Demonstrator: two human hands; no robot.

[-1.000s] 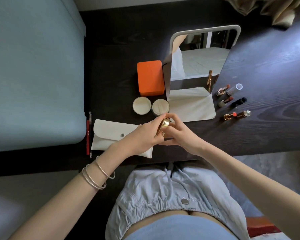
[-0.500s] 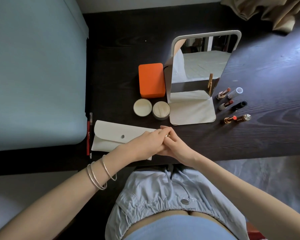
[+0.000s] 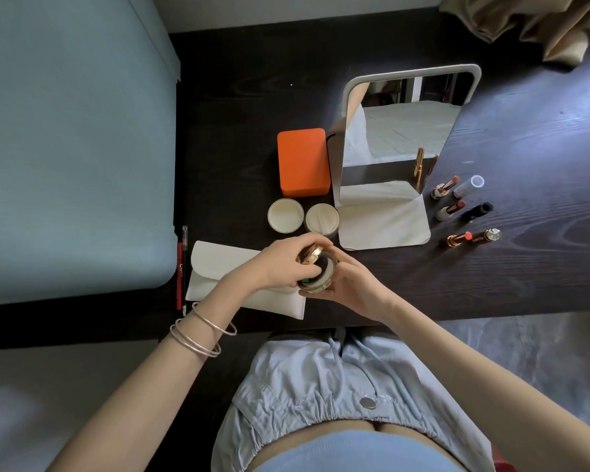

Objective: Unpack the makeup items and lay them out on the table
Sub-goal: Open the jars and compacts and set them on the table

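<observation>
A round gold compact (image 3: pixel 317 271) is held over the near edge of the dark table (image 3: pixel 491 277), its lid tipped up and a dark inside showing. My left hand (image 3: pixel 285 264) grips the lid from above. My right hand (image 3: pixel 349 287) cups the compact's base from below. Under my left wrist lies a flat white pouch (image 3: pixel 218 267). Farther back sit an open cream jar (image 3: pixel 322 218) with its lid (image 3: pixel 285 215) beside it, and an orange box (image 3: pixel 303 161). Several opened lipsticks (image 3: pixel 452 209) and caps lie to the right of the mirror (image 3: pixel 399 131).
The standing mirror rests on a white cloth (image 3: pixel 385 223). A red pencil and a thin pen (image 3: pixel 181 267) lie at the table's left edge, beside a blue-grey bed (image 3: pixel 72 148). Crumpled beige fabric (image 3: pixel 539 22) sits at the far right corner.
Half a second ago my hands were pressed together low on the table with the compact hidden; now they are raised slightly and the compact's lid is tipped up.
</observation>
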